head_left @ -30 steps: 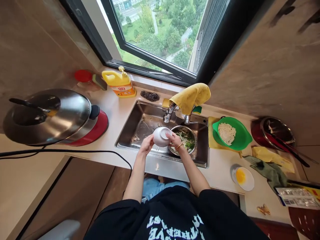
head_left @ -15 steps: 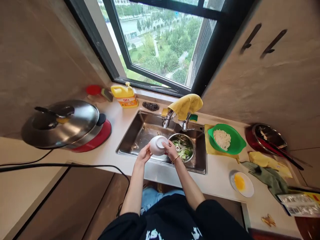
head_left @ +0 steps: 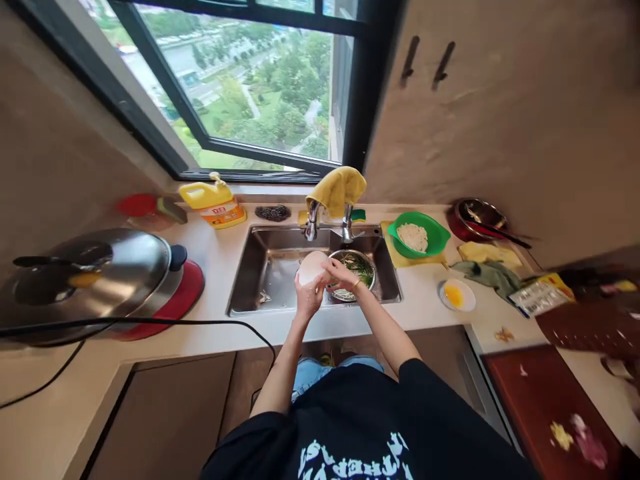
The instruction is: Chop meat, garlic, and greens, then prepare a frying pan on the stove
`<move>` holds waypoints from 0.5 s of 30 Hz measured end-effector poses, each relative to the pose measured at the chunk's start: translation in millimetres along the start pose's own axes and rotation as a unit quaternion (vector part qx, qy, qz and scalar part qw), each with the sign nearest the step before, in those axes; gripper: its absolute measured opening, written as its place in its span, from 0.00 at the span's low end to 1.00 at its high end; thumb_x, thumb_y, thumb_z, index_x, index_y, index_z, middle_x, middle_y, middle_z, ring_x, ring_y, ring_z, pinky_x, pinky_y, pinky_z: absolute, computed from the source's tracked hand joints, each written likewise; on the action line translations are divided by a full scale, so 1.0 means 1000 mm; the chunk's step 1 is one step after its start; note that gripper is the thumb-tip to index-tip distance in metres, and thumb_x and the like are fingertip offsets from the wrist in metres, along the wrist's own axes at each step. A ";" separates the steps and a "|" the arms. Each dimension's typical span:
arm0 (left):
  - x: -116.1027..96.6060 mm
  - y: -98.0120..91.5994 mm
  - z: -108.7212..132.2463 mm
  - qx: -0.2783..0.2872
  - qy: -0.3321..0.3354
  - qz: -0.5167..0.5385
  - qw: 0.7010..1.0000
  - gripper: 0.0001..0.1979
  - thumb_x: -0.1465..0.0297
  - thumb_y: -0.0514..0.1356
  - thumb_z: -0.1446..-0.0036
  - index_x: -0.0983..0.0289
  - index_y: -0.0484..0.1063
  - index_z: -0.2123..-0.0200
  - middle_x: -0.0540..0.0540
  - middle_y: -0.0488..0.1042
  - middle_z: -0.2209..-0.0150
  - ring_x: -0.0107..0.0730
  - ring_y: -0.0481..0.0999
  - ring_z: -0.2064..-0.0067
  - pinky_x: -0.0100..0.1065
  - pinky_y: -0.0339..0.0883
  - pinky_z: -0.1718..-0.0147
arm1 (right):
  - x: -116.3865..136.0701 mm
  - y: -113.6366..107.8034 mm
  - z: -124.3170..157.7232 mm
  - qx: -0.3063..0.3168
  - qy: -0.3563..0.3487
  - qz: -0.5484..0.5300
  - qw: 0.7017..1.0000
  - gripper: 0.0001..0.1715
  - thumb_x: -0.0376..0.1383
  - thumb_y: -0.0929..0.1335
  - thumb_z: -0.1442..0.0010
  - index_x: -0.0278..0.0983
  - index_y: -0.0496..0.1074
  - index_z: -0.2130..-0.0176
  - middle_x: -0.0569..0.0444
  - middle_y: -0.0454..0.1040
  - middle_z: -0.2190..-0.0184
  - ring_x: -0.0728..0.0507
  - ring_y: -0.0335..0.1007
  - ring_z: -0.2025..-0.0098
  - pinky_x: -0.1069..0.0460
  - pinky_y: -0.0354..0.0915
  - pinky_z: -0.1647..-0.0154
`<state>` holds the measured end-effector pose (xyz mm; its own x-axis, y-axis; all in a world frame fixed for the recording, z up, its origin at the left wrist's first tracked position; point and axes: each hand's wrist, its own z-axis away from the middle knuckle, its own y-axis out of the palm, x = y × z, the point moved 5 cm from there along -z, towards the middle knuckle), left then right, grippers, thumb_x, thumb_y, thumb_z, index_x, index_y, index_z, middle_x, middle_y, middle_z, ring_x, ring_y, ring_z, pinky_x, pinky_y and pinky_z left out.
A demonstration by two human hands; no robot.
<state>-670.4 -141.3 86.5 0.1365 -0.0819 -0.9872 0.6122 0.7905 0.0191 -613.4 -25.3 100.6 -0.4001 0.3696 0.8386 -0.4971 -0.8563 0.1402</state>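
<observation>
A white bowl (head_left: 312,265) is held tilted over the sink (head_left: 280,273), its rim facing partly away from me. My left hand (head_left: 309,297) grips it from the near left side. On its right side, the fingers of my right hand (head_left: 341,275) are closed on the bowl's edge. Just beyond my right hand, a steel basin (head_left: 373,267) with green vegetables (head_left: 357,264) stands in the sink's right part. Above it is the tap (head_left: 311,223), draped with a yellow cloth (head_left: 337,188). What the bowl contains is hidden.
A lidded pan (head_left: 100,267) and a yellow detergent jug (head_left: 215,203) stand left. On the right are a green colander (head_left: 435,235) with pale shreds, a bowl of egg yolk (head_left: 465,297), a dark red pot (head_left: 475,217) and a cutting board (head_left: 535,387). A black cable (head_left: 200,323) crosses the counter's left side.
My view has turned to the right, bringing the cutting board into sight. The bowl has turned in my hands, and my left hand has shifted underneath its near side.
</observation>
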 end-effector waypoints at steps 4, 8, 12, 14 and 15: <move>-0.016 0.005 0.024 0.034 0.115 -0.179 0.976 0.13 0.72 0.62 0.53 0.54 0.76 0.62 0.55 0.73 0.52 0.47 0.59 0.41 0.54 0.31 0.41 | 0.017 0.007 0.011 -0.167 -0.180 0.129 0.961 0.34 0.29 0.66 0.51 0.40 0.60 0.44 0.51 0.67 0.55 0.43 0.67 0.57 0.44 0.65 0.53; -0.024 -0.023 0.038 -0.126 0.126 -0.271 0.946 0.20 0.69 0.56 0.46 0.57 0.67 0.48 0.58 0.57 0.39 0.46 0.50 0.36 0.54 0.33 0.41 | 0.042 0.007 0.038 -0.242 -0.318 0.358 0.844 0.32 0.26 0.61 0.46 0.41 0.60 0.43 0.47 0.62 0.48 0.39 0.56 0.43 0.42 0.55 0.42; -0.009 -0.046 0.043 -0.243 0.045 -0.291 0.924 0.29 0.69 0.54 0.46 0.62 0.56 0.40 0.64 0.52 0.37 0.47 0.50 0.36 0.53 0.35 0.40 | 0.077 0.012 0.066 -0.198 -0.421 0.474 0.748 0.25 0.26 0.58 0.40 0.44 0.64 0.47 0.50 0.58 0.44 0.41 0.43 0.36 0.42 0.43 0.36; -0.004 -0.045 0.042 -0.253 0.033 -0.281 0.925 0.33 0.69 0.55 0.47 0.64 0.50 0.38 0.66 0.47 0.36 0.48 0.47 0.35 0.52 0.36 0.40 | 0.090 0.014 0.074 -0.178 -0.420 0.478 0.750 0.24 0.25 0.59 0.40 0.43 0.64 0.47 0.52 0.58 0.44 0.43 0.42 0.36 0.44 0.42 0.35; -0.003 -0.040 0.040 -0.241 0.039 -0.266 0.933 0.35 0.68 0.56 0.47 0.65 0.47 0.37 0.66 0.45 0.35 0.48 0.46 0.35 0.50 0.38 0.40 | 0.094 0.013 0.076 -0.196 -0.408 0.460 0.764 0.25 0.24 0.59 0.41 0.42 0.63 0.47 0.52 0.57 0.44 0.44 0.42 0.36 0.45 0.41 0.35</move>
<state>-664.3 -197.1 95.2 -0.1555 -0.5100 -0.8460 0.1538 0.8335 -0.5307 -598.7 -29.4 221.4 -0.1857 -0.8084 0.5585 -0.5501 -0.3855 -0.7408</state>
